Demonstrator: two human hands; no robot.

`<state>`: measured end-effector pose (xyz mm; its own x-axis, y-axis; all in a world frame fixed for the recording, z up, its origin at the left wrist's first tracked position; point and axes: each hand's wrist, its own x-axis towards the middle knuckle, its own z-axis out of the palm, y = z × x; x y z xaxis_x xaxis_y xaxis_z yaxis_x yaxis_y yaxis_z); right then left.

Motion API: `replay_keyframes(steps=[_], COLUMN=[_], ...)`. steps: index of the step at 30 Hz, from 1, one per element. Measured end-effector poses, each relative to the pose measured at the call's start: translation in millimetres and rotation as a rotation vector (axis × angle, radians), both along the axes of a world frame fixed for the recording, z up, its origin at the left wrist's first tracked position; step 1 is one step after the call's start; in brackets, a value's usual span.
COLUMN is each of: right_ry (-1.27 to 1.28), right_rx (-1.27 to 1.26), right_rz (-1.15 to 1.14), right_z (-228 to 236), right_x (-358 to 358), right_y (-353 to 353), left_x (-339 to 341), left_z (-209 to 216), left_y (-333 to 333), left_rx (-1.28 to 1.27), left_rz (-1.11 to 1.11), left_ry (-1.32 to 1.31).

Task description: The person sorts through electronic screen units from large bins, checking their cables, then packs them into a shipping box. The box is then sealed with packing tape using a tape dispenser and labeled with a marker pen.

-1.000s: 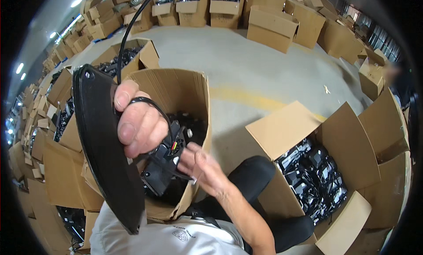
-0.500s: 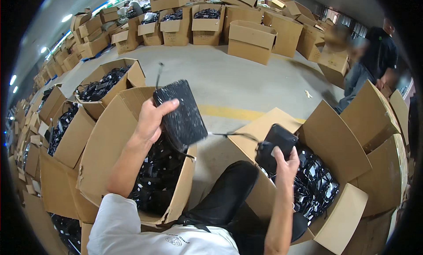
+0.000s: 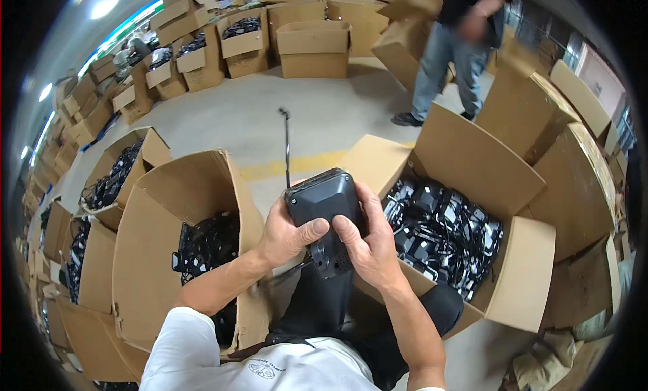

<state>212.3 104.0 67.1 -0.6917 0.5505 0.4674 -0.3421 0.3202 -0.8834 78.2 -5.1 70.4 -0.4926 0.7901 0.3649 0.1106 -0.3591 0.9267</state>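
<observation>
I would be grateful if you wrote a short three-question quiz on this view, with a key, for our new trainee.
1. What do the left hand and the right hand hold between them?
2. What lies in the open cardboard box on the right?
a) folded white cloths
b) a tangle of black parts and cables
c) glass bottles
3. True or false: the right hand is inside that box.

Key:
1. A black casing, with both thumbs lying over it.
2. b, a tangle of black parts and cables.
3. False; the right hand is on the casing, outside the box.
</observation>
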Motion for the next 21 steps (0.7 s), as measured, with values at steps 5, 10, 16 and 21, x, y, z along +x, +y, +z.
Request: replay_keyframes(steps=[5, 10, 16, 21], right_ry=[-0.047, 0.076, -0.208, -0.179], right_rx=[0.364, -0.525, 0.253, 0.26], right_rz=[-0.102, 0.03, -0.316, -0.222], right_z=[-17.8, -30.3, -22.1, -16.5], right_x=[12.2, 43.4, 103.2, 112.9], right_y=[13.4, -3.1, 44.7, 68.4], left_x=[7.6, 8.1, -32.3, 9.7], left_z=[3.2, -3.4, 4.0, 3.2], left_y=[5.7, 16.7, 25.6, 49.0], left_rx=[-0.099, -0.038, 0.004, -0.575], left_rz=[-0.076, -0.166, 0.175, -0.388], left_ry=[-0.275, -0.225, 0.333, 0.319])
